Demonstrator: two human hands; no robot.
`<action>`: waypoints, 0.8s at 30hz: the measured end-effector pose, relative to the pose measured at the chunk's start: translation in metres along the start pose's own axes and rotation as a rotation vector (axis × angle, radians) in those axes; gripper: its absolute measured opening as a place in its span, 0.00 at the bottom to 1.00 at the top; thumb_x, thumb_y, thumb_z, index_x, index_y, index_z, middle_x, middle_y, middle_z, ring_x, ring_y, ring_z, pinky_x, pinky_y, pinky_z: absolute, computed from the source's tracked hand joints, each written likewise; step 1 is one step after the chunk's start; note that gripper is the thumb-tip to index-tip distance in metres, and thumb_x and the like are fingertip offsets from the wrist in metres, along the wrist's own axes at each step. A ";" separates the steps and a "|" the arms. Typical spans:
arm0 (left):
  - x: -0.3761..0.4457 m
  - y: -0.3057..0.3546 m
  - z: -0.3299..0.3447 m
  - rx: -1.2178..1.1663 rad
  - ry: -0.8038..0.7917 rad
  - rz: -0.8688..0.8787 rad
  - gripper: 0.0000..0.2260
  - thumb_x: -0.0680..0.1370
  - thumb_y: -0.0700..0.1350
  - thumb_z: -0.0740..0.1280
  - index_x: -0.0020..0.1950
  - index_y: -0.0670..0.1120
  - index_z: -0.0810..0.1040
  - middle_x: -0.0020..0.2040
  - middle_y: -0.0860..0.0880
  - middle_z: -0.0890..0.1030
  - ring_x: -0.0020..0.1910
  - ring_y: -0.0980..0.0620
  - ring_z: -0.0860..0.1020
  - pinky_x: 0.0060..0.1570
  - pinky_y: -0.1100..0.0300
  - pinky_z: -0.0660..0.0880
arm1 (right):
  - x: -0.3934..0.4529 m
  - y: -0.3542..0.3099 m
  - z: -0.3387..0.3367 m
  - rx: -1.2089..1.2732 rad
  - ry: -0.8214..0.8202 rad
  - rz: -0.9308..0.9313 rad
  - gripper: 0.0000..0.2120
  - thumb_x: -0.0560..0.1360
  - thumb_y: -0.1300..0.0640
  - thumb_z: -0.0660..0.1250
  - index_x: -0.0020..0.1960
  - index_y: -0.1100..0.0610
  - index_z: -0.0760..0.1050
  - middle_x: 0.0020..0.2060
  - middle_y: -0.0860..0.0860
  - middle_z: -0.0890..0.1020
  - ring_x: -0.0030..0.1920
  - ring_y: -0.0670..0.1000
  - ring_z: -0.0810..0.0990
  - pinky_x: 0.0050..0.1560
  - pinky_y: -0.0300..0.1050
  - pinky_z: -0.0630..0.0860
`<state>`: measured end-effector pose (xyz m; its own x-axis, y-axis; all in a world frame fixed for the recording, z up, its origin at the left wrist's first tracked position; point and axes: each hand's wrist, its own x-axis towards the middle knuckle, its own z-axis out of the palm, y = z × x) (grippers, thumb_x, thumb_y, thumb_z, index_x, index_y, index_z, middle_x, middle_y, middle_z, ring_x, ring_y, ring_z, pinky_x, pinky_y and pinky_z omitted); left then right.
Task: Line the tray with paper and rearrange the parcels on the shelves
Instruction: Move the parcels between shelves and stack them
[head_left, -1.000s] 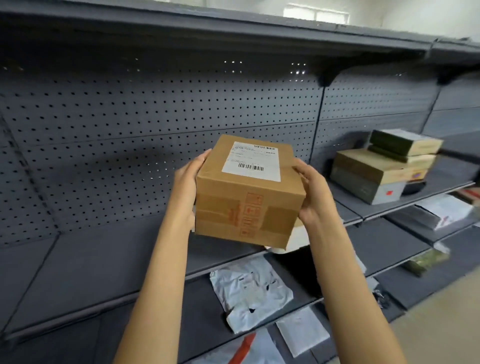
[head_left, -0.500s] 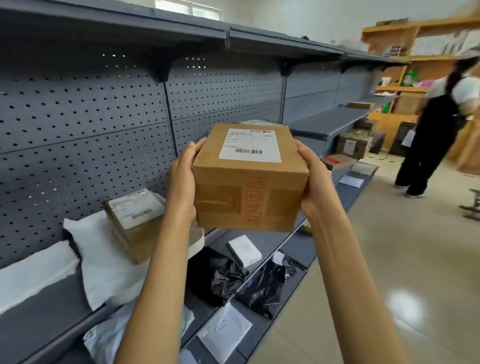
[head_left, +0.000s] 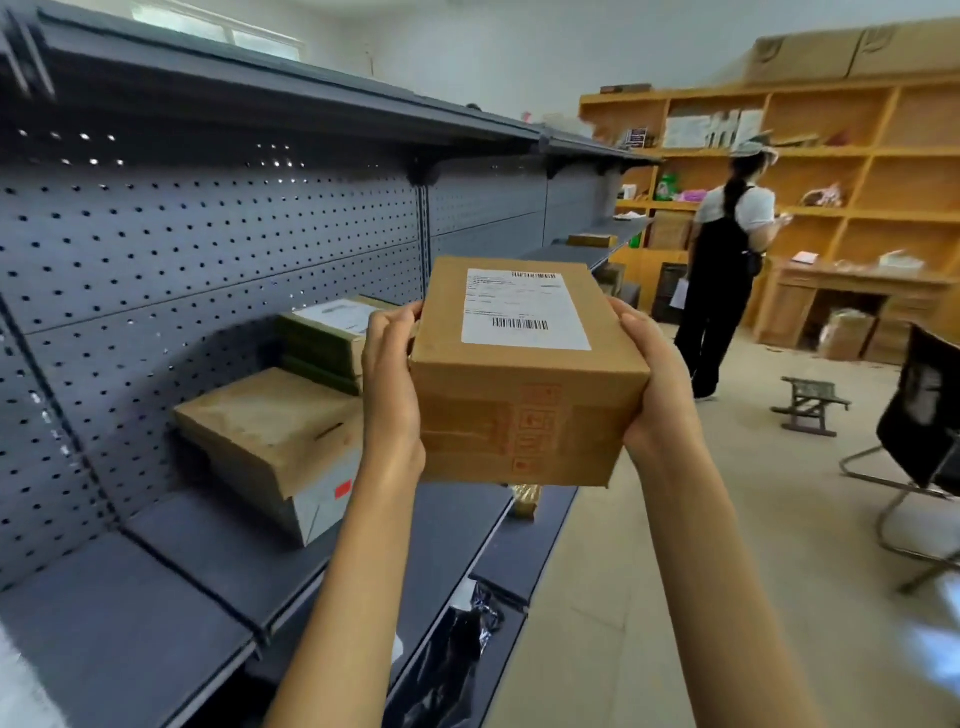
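On the grey shelf (head_left: 218, 561) at left sits a stack of parcels (head_left: 280, 441), probably where this one is headed. The left hand (head_left: 392, 395) and right hand (head_left: 660, 395) are pressed flat against opposite sides of the brown parcel (head_left: 524, 374), held in the air label-up for a steady carry. Compared with half a second ago, the view has swung further down the aisle and the standing person (head_left: 727, 270) is nearer centre.

A single head-worn wide-angle view looks forward and slightly down along an aisle, close behind the cardboard parcel (head_left: 524, 374) held up at its centre. The grey shelves (head_left: 218, 566) run along its left, receding toward wooden shelving (head_left: 831, 150) at the far wall.
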<state>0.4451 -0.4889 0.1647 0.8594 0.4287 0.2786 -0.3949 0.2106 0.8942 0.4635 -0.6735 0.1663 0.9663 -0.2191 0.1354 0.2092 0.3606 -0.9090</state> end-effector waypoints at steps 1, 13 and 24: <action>0.012 -0.008 0.014 -0.005 -0.014 -0.004 0.09 0.84 0.50 0.59 0.48 0.52 0.77 0.41 0.56 0.81 0.42 0.58 0.78 0.40 0.61 0.74 | 0.019 0.000 -0.005 -0.004 0.012 -0.018 0.15 0.83 0.50 0.60 0.65 0.47 0.79 0.59 0.53 0.85 0.58 0.55 0.83 0.58 0.53 0.79; 0.138 -0.106 0.120 0.004 0.033 -0.018 0.09 0.84 0.48 0.59 0.51 0.50 0.77 0.48 0.52 0.80 0.46 0.56 0.77 0.45 0.60 0.71 | 0.221 0.043 -0.042 -0.002 -0.010 0.031 0.15 0.81 0.50 0.61 0.65 0.48 0.79 0.60 0.54 0.84 0.64 0.60 0.81 0.63 0.58 0.77; 0.246 -0.182 0.171 0.038 0.342 0.074 0.09 0.85 0.48 0.57 0.51 0.49 0.76 0.45 0.54 0.79 0.45 0.55 0.77 0.42 0.60 0.72 | 0.402 0.086 -0.013 -0.018 -0.378 0.123 0.17 0.83 0.53 0.59 0.68 0.56 0.77 0.62 0.58 0.83 0.55 0.52 0.81 0.54 0.47 0.77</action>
<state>0.7838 -0.5723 0.1302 0.6679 0.7123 0.2156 -0.4342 0.1377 0.8903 0.8682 -0.7426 0.1368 0.9718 0.1752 0.1577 0.0891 0.3466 -0.9338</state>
